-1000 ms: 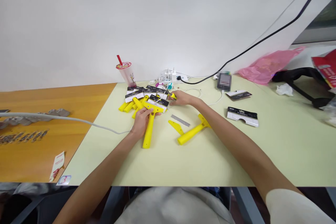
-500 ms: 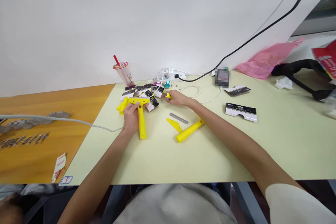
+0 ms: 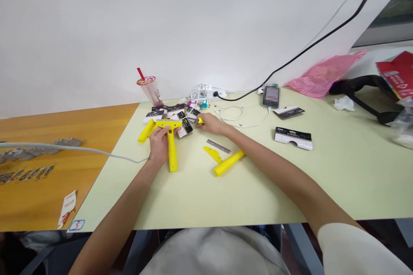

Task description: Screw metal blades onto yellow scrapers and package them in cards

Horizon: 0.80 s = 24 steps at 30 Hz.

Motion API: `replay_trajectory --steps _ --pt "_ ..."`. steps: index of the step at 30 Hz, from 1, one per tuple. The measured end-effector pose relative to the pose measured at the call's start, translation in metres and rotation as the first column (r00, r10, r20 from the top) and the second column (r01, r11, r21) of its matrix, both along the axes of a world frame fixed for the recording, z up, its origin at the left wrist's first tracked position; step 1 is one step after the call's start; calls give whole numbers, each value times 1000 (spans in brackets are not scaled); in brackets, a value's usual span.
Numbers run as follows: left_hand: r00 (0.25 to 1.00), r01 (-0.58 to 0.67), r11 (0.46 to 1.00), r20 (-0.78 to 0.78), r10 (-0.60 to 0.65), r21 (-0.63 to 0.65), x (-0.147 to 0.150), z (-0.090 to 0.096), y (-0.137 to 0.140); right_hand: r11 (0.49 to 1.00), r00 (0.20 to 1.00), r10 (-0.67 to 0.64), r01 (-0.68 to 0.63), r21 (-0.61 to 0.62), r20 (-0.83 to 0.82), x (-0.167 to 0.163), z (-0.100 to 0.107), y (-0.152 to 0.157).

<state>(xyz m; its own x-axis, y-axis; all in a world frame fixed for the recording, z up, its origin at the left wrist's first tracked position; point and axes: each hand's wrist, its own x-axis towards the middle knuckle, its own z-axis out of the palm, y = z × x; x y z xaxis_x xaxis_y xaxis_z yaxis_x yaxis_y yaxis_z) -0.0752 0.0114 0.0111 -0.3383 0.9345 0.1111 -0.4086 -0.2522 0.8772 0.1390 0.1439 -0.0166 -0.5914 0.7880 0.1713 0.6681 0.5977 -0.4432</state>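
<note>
My left hand (image 3: 158,144) is closed around a yellow scraper (image 3: 173,150), its wide head at the top and its handle pointing towards me. My right hand (image 3: 210,123) grips a screwdriver (image 3: 200,120) with a yellow and black handle; its shaft points left, over the packaging cards. Beside my left hand lies another yellow scraper part (image 3: 146,131), partly covered. In front of my right forearm rest a loose steel blade (image 3: 218,145), a small yellow plate (image 3: 212,154) and a yellow scraper handle (image 3: 229,163), whose far end the forearm hides.
Black-and-white cards (image 3: 184,125) lie behind my left hand, near a drink cup (image 3: 151,91) with a red straw. A power strip (image 3: 206,92) and white cables run along the wall. Two more cards, including a notched one (image 3: 293,138), lie at right, near a pink bag (image 3: 322,75).
My right hand has moved slightly left with the screwdriver, nearer the scraper's head. My left hand keeps its hold. The whole view has shifted a little.
</note>
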Motion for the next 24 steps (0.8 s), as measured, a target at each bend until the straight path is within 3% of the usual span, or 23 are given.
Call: replay_trajectory --steps 5,9,14,17,20,24 --pt "998 61 997 29 -60 -42 8 2 -7 997 997 77 -77 23 33 39 -1 0" --pt "985 164 984 57 -160 -73 20 7 -17 1000 997 13 -15 26 73 73 3 -7" --pt "960 269 958 108 -258 -96 29 10 -29 997 997 -41 45 -57 57 99 16 -23" --pt "940 323 937 156 -302 -133 32 6 -33 991 994 -109 109 -78 -2 114 22 -34" --pt "916 381 912 194 -351 -154 37 -1 -36 981 978 -193 192 -18 -81 129 25 -44" --pt "893 437 879 208 -398 -191 43 -8 -39 975 971 -223 222 -23 -91 136 24 -52"
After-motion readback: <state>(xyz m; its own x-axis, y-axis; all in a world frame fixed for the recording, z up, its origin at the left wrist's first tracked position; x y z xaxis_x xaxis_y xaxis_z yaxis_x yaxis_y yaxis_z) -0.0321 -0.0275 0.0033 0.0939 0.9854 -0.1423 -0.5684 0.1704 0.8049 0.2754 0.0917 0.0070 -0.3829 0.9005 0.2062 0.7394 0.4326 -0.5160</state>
